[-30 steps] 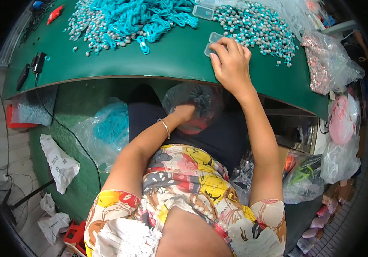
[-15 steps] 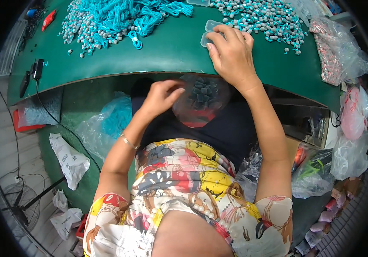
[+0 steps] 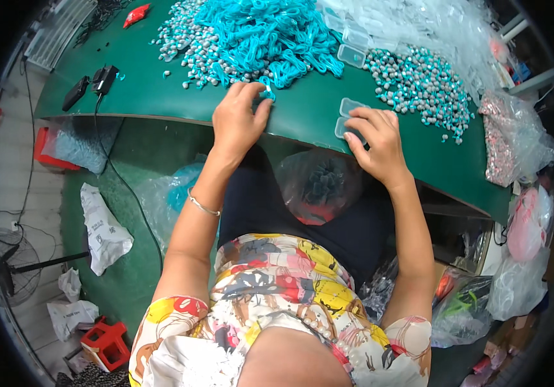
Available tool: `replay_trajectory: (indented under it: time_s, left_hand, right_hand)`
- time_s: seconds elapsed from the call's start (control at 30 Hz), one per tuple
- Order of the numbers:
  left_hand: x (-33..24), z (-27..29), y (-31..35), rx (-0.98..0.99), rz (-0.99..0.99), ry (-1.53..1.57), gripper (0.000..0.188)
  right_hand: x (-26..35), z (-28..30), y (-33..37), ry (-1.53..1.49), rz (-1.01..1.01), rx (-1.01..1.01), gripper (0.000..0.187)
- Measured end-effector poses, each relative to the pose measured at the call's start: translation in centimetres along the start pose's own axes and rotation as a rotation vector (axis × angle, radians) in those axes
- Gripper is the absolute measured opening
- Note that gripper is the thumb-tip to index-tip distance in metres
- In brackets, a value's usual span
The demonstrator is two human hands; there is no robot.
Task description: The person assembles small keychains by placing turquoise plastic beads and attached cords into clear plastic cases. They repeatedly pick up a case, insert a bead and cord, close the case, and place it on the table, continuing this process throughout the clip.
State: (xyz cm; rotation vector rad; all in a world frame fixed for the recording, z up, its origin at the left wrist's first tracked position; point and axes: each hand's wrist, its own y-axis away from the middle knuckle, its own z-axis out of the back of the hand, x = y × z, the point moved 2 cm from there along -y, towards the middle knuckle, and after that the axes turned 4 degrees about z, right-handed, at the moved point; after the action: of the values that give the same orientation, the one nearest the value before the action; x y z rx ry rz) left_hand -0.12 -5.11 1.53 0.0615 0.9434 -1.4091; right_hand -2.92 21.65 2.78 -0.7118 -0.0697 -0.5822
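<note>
The left hand [image 3: 238, 122] has risen to a blue cord [image 3: 268, 89], grip unclear, so both now work over the desk [image 3: 154, 97], the right hand [image 3: 380, 143] holding a clear box [image 3: 352, 106].

Open clear box [image 3: 352, 106], looped turquoise cord [image 3: 270, 92]

Cord pile [image 3: 270, 39] on the table [image 3: 173, 101], behind-left of the nearest box [image 3: 352, 106]
</note>
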Motion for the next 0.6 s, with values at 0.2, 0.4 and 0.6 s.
replay_trajectory:
  time_s: [0.2, 0.4, 0.6]
  left_hand:
    - [-0.9, -1.5, -0.6, -0.031, -0.087, -0.018, 0.018]
    - [-0.5, -1.3, -1.1, -0.103, -0.094, 0.051, 0.014]
    - [2.0, 1.0, 0.0, -0.144, 0.048, 0.089, 0.014]
  right_hand:
    - [-1.4, 1.4, 0.3, 0.032, -0.07, -0.16, 0.016]
    - [-6.3, 3.8, 1.7, 0.174, -0.41, -0.163, 0.013]
    - [-5.6, 1.8, 0.1, 0.452, -0.275, -0.054, 0.018]
